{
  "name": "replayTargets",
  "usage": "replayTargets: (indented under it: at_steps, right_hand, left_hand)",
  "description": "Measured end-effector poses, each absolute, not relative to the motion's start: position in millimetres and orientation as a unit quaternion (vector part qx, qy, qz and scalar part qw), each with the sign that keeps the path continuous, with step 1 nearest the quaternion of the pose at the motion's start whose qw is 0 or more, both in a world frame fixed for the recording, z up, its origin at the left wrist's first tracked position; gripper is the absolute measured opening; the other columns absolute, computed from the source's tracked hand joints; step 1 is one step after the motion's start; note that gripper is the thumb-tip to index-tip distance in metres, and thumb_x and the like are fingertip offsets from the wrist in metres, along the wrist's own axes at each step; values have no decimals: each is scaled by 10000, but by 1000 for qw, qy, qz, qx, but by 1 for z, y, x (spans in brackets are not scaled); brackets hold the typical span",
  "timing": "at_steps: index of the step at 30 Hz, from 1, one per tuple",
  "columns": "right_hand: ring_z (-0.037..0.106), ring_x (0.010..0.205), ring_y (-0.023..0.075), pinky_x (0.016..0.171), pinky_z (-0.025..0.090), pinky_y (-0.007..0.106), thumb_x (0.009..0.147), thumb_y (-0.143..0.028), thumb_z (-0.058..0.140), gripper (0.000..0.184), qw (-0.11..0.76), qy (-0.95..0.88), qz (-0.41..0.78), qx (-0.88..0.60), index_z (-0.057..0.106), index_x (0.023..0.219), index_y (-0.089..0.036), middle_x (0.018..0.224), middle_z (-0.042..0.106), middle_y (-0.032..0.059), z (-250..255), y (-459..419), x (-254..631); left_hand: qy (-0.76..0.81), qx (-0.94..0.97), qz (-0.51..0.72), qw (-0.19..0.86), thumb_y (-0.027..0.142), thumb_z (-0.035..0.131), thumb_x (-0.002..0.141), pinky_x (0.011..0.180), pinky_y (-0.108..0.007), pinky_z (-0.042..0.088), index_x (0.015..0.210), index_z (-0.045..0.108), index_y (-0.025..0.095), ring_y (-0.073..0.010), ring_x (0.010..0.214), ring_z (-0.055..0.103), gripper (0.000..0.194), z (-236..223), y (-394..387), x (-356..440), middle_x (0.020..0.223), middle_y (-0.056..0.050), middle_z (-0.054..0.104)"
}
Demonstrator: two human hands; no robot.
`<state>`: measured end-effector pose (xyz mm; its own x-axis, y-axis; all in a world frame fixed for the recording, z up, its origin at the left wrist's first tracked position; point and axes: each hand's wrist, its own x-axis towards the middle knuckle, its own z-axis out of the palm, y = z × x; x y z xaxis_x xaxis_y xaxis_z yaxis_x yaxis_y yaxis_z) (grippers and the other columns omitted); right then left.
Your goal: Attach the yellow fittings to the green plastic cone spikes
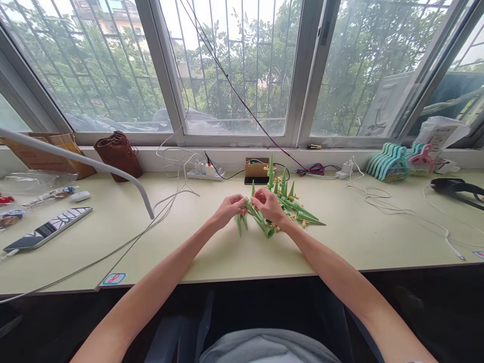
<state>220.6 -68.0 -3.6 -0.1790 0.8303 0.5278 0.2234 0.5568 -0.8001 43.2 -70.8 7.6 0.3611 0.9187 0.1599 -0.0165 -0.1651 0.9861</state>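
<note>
A heap of green cone-shaped plastic spikes with small yellow parts [293, 204] lies on the pale green desk [227, 252], and a few of them stand upright near the window sill. My left hand [228, 210] and my right hand [269, 205] meet just in front of the heap. Both pinch the same green spike [260, 222], which slants down toward me, its open end nearest the desk's front. Two more spikes [241, 224] lie under my left hand.
A phone [49, 228] lies at the left beside a bent white lamp arm [75, 159] and white cables [166, 201]. A brown pouch [118, 154], a power strip [206, 172], a small box [256, 169] and teal hangers [389, 161] line the sill.
</note>
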Motion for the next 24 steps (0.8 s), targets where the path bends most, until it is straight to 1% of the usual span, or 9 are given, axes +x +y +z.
replayTargets:
  at_steps: [8,16,24]
  right_hand:
    - [573,563,163,561,464,302,850,-403,562,210,549,-694,262,-385,473,773,-229,675,611,6,-3,-67,222]
    - [576,568,161,566,462,296,855,-401,552,206,541,-699,255,-391,469,774,-230,673,614,4,-1,-69,222]
    - [579,580,159,594,470,299,855,-384,561,193,527,-714,265,-377,479,779,-226,659,616,0,-4,-71,218]
  left_hand:
    - [357,615,438,550,506,758,727,680,-292,456,772,611,145,-127,673,565,392,10,-72,45,734,-14,593]
    - [351,600,433,574,504,766,722,687,-288,450,787,636,133,-128,686,554,399,12,-74,46,748,-30,600]
    - [368,621,424,547,545,759,714,630,-275,433,730,626,130,-113,619,521,437,8,-74,46,706,-29,593]
